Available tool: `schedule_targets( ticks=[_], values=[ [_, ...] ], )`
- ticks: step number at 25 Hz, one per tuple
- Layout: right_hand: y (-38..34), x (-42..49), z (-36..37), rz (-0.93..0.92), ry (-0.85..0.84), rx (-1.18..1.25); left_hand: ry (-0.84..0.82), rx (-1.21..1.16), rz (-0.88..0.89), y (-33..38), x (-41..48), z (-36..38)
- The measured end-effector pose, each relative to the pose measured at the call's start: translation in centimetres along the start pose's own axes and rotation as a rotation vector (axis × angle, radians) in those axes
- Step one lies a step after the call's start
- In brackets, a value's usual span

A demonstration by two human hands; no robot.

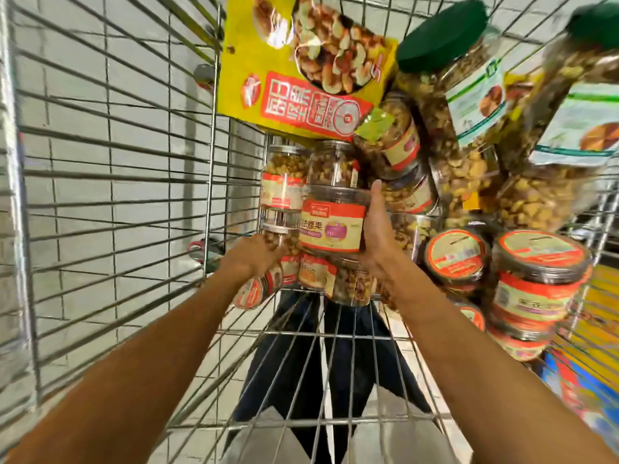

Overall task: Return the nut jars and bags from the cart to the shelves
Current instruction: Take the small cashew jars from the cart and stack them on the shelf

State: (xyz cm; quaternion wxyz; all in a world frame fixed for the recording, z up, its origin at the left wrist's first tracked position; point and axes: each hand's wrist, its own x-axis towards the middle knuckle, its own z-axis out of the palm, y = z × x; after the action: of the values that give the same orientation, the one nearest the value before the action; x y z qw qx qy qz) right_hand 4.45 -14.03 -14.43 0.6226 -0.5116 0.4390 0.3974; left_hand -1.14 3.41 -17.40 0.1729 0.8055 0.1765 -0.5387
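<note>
Pale tiled floor [140, 78] left of the left hand [254, 255]; dark trousers [284, 363], grey shoes [268, 440] below the right hand [378, 236].

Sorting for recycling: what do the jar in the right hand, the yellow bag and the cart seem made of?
The jar looks like clear plastic: nuts show through. The yellow bag is glossy printed film, likely plastic. The cart is shiny metal wire.

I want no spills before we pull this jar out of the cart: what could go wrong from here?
1. The red-label jar gripped by the right hand sits amid a loose stack; lifting it may let neighbouring jars tumble.
2. The yellow bag leans over that stack and could slide down.
3. The left hand is blurred at a lower jar, so its hold may be unsure.
</note>
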Motion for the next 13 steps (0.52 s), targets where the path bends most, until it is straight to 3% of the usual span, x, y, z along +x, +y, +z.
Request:
schedule_targets(
  ticks=[2,4,8,10,13],
  values=[
    [0.0,0.1,-0.5,-0.002,0.018,0.011,-0.101,0.327,-0.122,0.0,1.0,2.6],
    [-0.2,-0.3,-0.7,0.017,-0.001,0.015,-0.058,0.541,-0.196,0.4,1.2,4.1],
    [-2.2,-2.7,-0.3,-0.055,-0.04,0.035,-0.022,0.685,-0.124,0.7,-0.2,3.5],
    [-3.8,-4.8,-0.1,-0.097,-0.069,0.046,-0.075,0.417,-0.053,0.6,-1.6,0.2],
    [-6.4,-9.8,-0.7,-0.198,-0.112,0.16,-0.106,-0.303,0.1,1.9,-6.0,-7.4]
  ],
)
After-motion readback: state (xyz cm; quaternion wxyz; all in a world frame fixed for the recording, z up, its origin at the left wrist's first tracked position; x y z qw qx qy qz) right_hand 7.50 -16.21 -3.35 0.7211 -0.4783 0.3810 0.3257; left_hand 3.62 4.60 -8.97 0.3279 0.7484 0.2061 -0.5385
